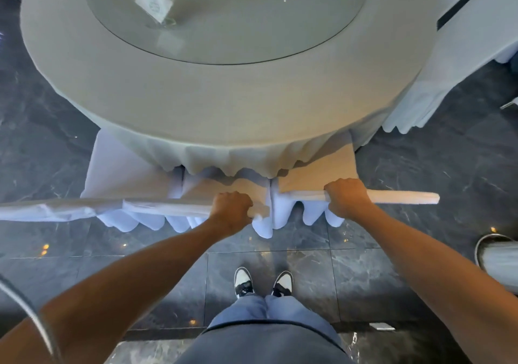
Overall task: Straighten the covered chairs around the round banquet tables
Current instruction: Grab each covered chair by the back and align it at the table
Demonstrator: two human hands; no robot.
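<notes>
A round banquet table (224, 105) with a grey cloth fills the upper view. Tucked under its near edge stand two white-covered chairs side by side. My left hand (231, 210) is shut on the top of the left chair's back (168, 208), near its right end. My right hand (347, 196) is shut on the top of the right chair's back (400, 197), near its left end. The right chair's seat (322, 171) angles toward the upper right. A third covered chair (56, 210) stands further left, its back in line with the left chair's.
A glass turntable (252, 32) with a card holder (154, 1) sits on the table. Another covered chair (462, 63) stands at the upper right. A round metal-rimmed object (496, 262) is at the right edge. My feet (263, 281) stand on dark marble floor.
</notes>
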